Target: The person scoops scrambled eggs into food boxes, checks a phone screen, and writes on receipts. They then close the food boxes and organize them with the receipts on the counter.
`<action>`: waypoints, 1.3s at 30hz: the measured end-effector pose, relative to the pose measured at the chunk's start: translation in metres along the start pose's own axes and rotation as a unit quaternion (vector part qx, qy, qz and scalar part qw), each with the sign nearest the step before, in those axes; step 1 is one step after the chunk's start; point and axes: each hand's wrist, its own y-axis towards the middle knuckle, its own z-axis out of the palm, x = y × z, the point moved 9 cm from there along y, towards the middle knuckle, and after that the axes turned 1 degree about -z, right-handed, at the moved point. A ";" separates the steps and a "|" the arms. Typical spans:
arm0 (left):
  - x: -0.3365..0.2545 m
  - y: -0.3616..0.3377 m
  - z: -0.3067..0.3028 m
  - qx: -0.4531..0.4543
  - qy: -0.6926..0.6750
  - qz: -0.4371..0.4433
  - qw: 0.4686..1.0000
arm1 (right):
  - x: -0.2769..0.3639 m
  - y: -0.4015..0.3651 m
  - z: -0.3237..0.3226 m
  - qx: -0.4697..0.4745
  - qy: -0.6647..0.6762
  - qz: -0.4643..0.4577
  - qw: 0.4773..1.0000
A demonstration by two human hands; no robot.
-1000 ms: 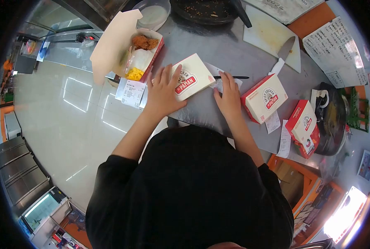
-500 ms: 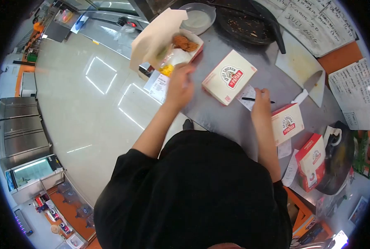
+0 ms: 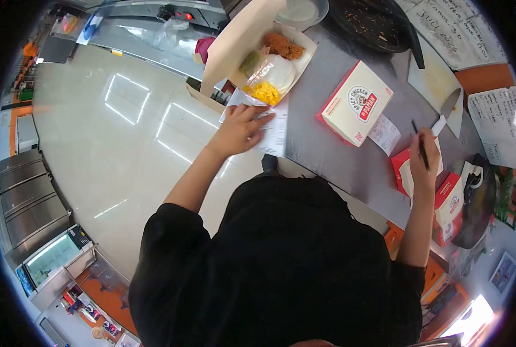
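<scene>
My left hand (image 3: pixel 240 132) lies with fingers apart on a white receipt (image 3: pixel 276 136) at the counter's edge. Just beyond it stands an open meal box (image 3: pixel 305 55) with its lid raised. Inside are fried chicken (image 3: pixel 282 45), a wrapped mound of rice (image 3: pixel 278 70), a green portion in clear plastic and yellow scrambled egg (image 3: pixel 264 92). On the right, my right hand (image 3: pixel 427 153) is closed around a black pen (image 3: pixel 421 151), held above a partly hidden red and white box (image 3: pixel 404 173). Between the hands sits a closed chicken box (image 3: pixel 356 104), with another receipt (image 3: pixel 384 135) beside it.
A black pan (image 3: pixel 368 23) and a clear bowl (image 3: pixel 301 11) stand at the back. A knife (image 3: pixel 452 104) lies on a white cutting board (image 3: pixel 434 87). Further right are another red and white box (image 3: pixel 449 208) and a dark wok (image 3: pixel 478 208). Handwritten sheets (image 3: pixel 460 34) hang behind.
My left hand has come from beside the open box's food down onto the receipt. My right hand has moved right, lifting the pen off the other receipt. The view has shifted.
</scene>
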 end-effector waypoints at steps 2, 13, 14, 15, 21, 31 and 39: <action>-0.011 0.007 0.012 -0.001 -0.031 -0.014 0.999 | 0.010 -0.011 -0.003 -0.075 0.134 -0.019 0.988; -0.002 0.012 0.011 -0.107 -0.016 0.003 0.994 | 0.081 0.000 0.071 -0.023 0.131 -0.067 0.989; -0.005 0.014 0.010 -0.106 -0.021 0.001 0.994 | 0.099 -0.006 0.052 -0.126 0.049 -0.195 0.971; -0.006 0.015 0.011 -0.100 -0.023 -0.013 0.995 | 0.102 -0.010 0.055 -0.120 0.047 -0.196 0.972; 0.001 0.015 0.016 -0.093 -0.015 -0.046 0.994 | 0.175 0.001 0.107 -0.060 0.470 -0.078 0.877; 0.005 0.015 0.011 -0.117 -0.026 -0.048 0.992 | 0.155 -0.011 0.209 0.068 0.475 -0.013 0.877; 0.007 0.012 0.010 -0.150 -0.036 -0.052 0.987 | 0.162 -0.005 0.194 0.035 0.318 -0.019 0.947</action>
